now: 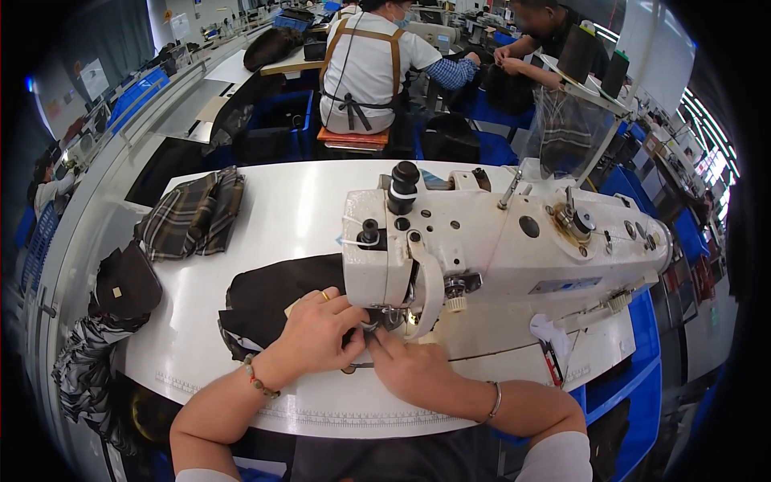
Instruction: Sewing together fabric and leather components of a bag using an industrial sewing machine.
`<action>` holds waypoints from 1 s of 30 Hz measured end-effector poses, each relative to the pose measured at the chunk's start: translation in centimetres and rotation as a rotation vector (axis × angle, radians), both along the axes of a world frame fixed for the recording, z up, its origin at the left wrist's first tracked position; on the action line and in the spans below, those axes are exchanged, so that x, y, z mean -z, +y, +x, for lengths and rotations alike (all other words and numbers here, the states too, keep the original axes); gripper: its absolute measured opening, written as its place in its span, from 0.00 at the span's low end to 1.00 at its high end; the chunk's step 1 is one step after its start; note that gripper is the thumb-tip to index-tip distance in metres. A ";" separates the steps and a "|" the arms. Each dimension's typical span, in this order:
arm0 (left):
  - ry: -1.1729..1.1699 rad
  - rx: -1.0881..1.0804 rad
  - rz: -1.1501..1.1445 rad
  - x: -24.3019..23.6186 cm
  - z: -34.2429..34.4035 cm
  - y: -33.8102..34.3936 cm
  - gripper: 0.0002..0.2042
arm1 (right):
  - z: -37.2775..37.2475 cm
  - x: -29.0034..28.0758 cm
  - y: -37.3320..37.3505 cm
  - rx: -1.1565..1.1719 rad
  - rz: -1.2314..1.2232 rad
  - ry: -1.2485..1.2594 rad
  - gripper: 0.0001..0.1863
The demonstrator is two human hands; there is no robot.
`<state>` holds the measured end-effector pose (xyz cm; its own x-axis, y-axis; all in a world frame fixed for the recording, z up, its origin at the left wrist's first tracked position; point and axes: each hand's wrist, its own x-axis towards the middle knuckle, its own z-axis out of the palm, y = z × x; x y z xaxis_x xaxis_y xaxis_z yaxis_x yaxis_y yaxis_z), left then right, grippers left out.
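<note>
cloth (277, 293) looks light and limp, best guided by its edge. left hand (319, 333) curls, right hand (414, 371) reaches straighter; whether either pinches it, i cannot tell.

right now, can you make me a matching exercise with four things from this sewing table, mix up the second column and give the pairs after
Column one
1. left hand
2. plaid fabric
3. right hand
4. black cloth

Column two
a. lies near the far left corner of the table
b. has a metal bangle at its wrist
c. is partly hidden by the sewing machine
d. wears a gold-coloured ring

Pairs: 1-d, 2-a, 3-b, 4-c
</note>
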<state>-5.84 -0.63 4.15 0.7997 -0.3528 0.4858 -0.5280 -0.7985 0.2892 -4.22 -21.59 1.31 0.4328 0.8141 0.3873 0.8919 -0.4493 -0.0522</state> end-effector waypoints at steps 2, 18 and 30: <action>0.021 -0.004 -0.009 0.0 0.0 -0.2 0.07 | 0.1 0.2 -0.1 0.000 -0.008 -0.052 0.15; 0.039 0.013 0.011 0.1 -0.5 -0.2 0.09 | -0.3 0.4 -0.2 -0.015 0.070 0.029 0.14; 0.026 0.014 -0.021 0.5 -0.1 -0.1 0.11 | -1.0 -0.7 -0.6 -0.135 -0.009 0.021 0.19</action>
<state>-5.92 -0.73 3.68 0.8073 -0.3541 0.4722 -0.5310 -0.7850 0.3192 -5.26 -22.18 2.06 0.3270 0.8689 0.3716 0.9429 -0.3260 -0.0674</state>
